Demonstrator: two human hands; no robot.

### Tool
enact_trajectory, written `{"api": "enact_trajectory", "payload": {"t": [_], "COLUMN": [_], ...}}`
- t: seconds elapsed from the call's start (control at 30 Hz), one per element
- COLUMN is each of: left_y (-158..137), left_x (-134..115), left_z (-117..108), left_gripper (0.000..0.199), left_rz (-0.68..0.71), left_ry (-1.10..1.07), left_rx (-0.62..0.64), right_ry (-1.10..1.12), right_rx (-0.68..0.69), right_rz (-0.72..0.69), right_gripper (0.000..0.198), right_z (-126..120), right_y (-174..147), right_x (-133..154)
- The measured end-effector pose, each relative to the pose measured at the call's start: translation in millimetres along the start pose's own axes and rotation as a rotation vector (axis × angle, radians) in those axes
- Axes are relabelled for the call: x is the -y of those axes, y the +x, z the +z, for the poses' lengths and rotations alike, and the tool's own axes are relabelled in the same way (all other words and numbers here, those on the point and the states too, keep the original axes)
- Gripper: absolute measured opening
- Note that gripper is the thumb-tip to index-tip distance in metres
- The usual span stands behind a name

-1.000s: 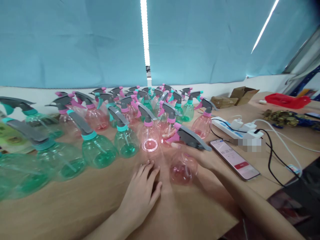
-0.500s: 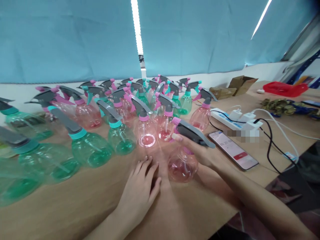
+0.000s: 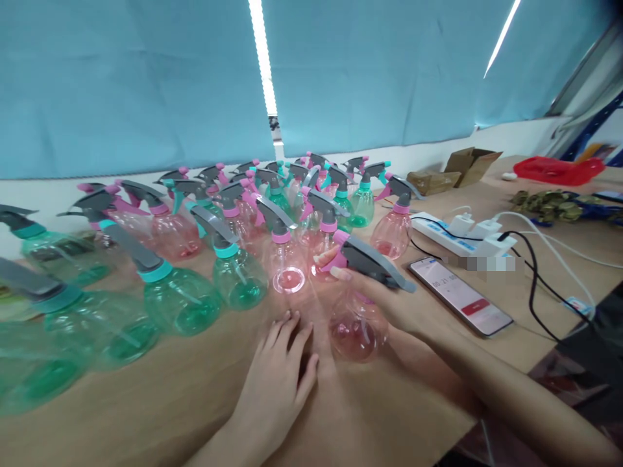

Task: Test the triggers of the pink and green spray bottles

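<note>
My right hand is wrapped round the neck of a clear pink spray bottle with a grey and pink trigger head. Its fingertips show beyond the pink nozzle, and the bottle is close to upright at the table surface. Whether its base touches the table is hard to tell. Palm down on the brown tabletop, my left hand has its fingers apart and holds nothing. A pink spray bottle stands just beyond the left fingers, with a green spray bottle beside it.
Several more green and pink spray bottles fill the left and back of the table. To the right lie a phone with a timer and a power strip with cables. Cardboard boxes and a red plastic item lie farther back.
The camera view has shifted slightly, so most things sit a little lower. My right hand keeps its hold on the pink spray bottle, and my left hand stays on the table.
</note>
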State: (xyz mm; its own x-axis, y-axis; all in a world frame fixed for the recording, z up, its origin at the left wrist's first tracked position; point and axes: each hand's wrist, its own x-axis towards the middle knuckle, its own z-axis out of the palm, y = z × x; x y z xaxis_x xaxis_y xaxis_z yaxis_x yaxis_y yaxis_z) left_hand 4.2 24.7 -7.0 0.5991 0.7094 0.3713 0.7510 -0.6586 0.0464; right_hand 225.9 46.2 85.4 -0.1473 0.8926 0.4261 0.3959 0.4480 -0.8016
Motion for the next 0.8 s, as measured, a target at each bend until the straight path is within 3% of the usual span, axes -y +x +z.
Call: {"api": "enact_trajectory", "payload": {"t": [0.1, 0.37, 0.8], "left_y": [-0.6, -1.0, 0.3], "left_x": [0.3, 1.1, -4.2], "left_z": [1.8, 2.8, 0.2], "left_gripper": [0.036, 0.037, 0.035], "left_rz": [0.007, 0.027, -0.010], "left_ry": [0.022, 0.020, -0.017], "left_rx": [-0.006, -0.004, 0.026], "right_ry": [-0.014, 0.002, 0.204], "right_rx": [-0.078, -0.053, 0.112], "right_rz": [0.050, 0.125, 0.194], "right_gripper": [0.016, 0.007, 0.033], "right_z": [1.2, 0.9, 3.6], "right_y": [-1.4, -1.4, -1.0], "right_x": [-1.1, -3.4, -6.4]}}
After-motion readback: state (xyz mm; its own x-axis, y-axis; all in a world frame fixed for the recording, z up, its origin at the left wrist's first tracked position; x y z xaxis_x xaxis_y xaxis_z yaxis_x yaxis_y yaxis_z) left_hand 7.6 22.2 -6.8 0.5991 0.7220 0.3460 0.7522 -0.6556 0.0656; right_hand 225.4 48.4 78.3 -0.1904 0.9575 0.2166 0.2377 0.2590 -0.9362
